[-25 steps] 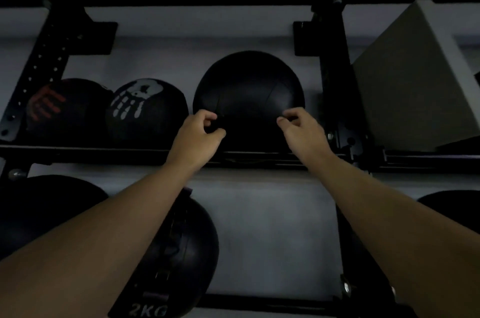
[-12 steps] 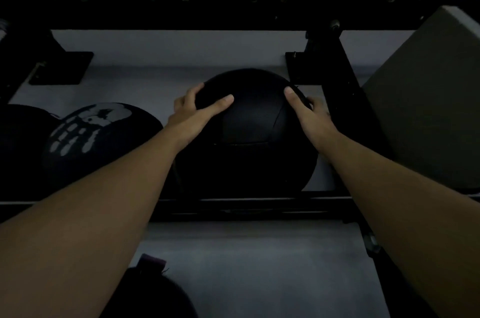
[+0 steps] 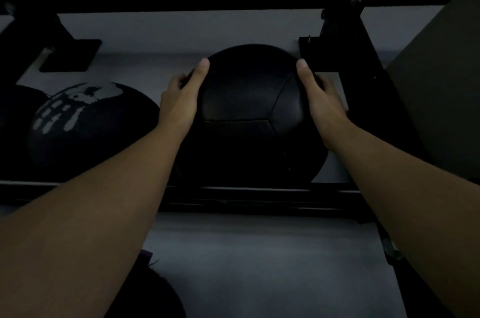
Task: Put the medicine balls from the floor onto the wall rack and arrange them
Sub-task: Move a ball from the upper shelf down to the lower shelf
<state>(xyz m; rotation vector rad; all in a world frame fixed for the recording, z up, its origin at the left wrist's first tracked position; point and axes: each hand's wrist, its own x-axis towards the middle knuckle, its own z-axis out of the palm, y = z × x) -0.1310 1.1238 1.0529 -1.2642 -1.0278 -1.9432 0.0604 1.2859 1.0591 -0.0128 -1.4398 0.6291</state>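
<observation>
A plain black medicine ball [image 3: 249, 110] rests on the black rail of the wall rack [image 3: 259, 195], in the middle of the view. My left hand [image 3: 181, 99] presses flat on its left side and my right hand [image 3: 322, 99] on its right side, thumbs up over the top. Both hands grip the ball between them. To its left on the same rail sits a black ball with a white handprint [image 3: 85, 120], and a darker ball [image 3: 15, 110] lies at the far left edge.
A black rack upright [image 3: 363, 89] stands just right of the held ball, with a large grey block [image 3: 441, 84] beyond it. Another dark ball [image 3: 161, 297] shows low down under my left arm. A grey wall lies behind the rack.
My hands went from loosely curled in front of the ball to spread flat against its two sides. The view has moved closer and higher over the ball.
</observation>
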